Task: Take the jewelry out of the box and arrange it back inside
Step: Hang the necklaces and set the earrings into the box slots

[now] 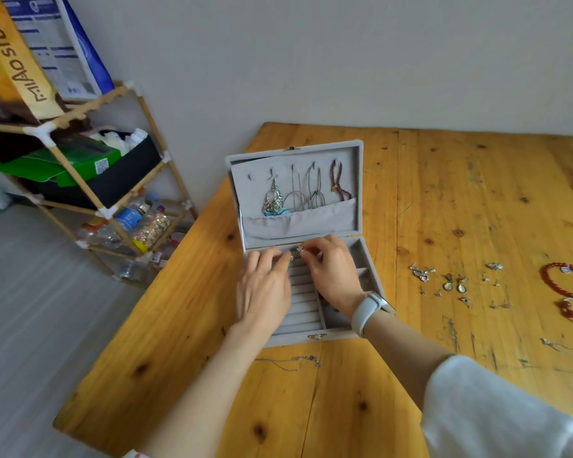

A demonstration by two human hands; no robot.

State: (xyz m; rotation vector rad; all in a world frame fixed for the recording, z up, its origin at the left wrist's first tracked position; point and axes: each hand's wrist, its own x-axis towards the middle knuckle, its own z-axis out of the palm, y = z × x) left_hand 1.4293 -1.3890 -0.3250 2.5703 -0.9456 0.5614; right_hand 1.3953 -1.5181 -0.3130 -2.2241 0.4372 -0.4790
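Grey box (311,338) (lid up): two hands, one ring (300,248).

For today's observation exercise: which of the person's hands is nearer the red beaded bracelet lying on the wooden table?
Right. The right hand is over the grey jewelry box, on the side towards the red beaded bracelet; the left hand is at the box's far side.

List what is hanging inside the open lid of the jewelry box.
Inside the lid: a silver chandelier earring, thin chains and a dark red bead strand on hooks. Their lower ends drop behind the fabric pocket, whose contents are hidden.
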